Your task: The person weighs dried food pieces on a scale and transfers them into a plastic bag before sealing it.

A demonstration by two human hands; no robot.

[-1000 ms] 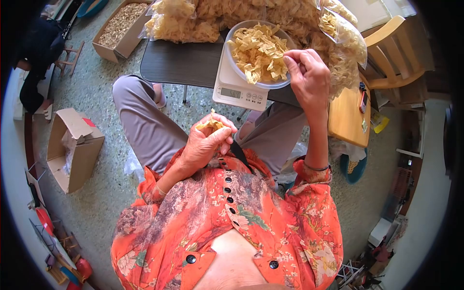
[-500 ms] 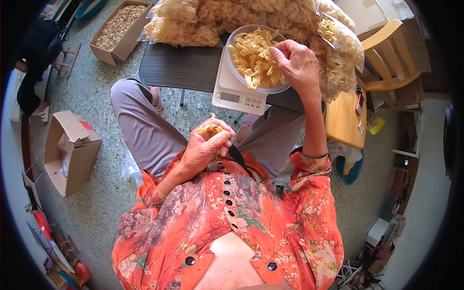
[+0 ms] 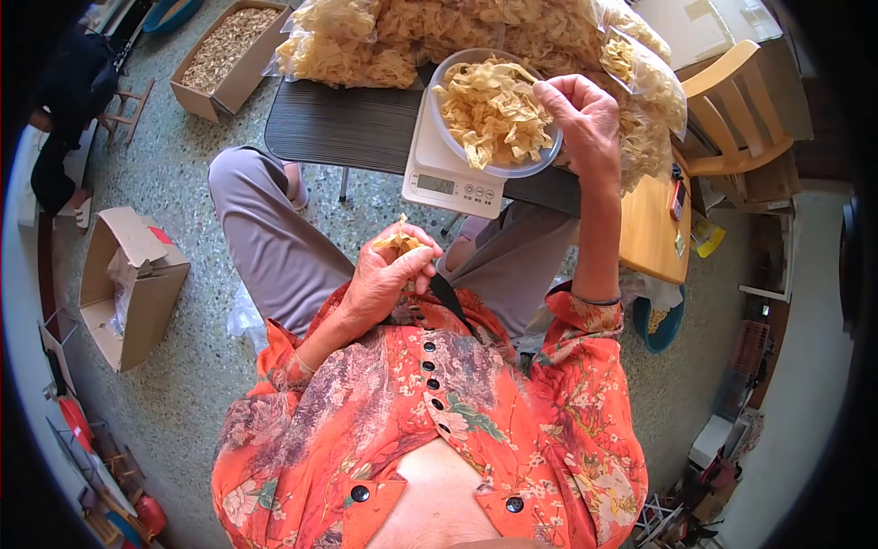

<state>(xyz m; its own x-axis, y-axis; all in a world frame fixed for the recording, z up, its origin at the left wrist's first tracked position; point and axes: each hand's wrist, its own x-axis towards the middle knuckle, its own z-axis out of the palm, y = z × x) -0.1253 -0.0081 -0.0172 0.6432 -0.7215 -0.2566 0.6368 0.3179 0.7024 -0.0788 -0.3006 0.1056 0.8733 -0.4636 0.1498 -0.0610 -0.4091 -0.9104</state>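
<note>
A round translucent plastic bowl (image 3: 541,166) rests on a white digital scale (image 3: 430,156), heaped with pale yellow dried strips (image 3: 494,114). At the bowl's right rim is my right hand (image 3: 585,123), thumb and forefinger pinched together; a thin strip seems to reach their tips, but what they hold is not clear. My left hand (image 3: 389,274) is held in front of my lap, its fingers closed around a small bunch of the same dried strips (image 3: 398,243). The digits on the scale's display (image 3: 435,185) are too blurred to read.
Clear bags (image 3: 347,50) of dried strips are piled behind the bowl on a dark table (image 3: 338,128). A wooden chair (image 3: 741,110) and small wooden table (image 3: 651,238) stand right. Cardboard boxes (image 3: 137,293) sit on the floor left. A person (image 3: 69,101) is at far left.
My right hand has drawn back from the top of the heap to the right, near the bowl's rim. The bowl has shifted slightly right. My left hand stays in place.
</note>
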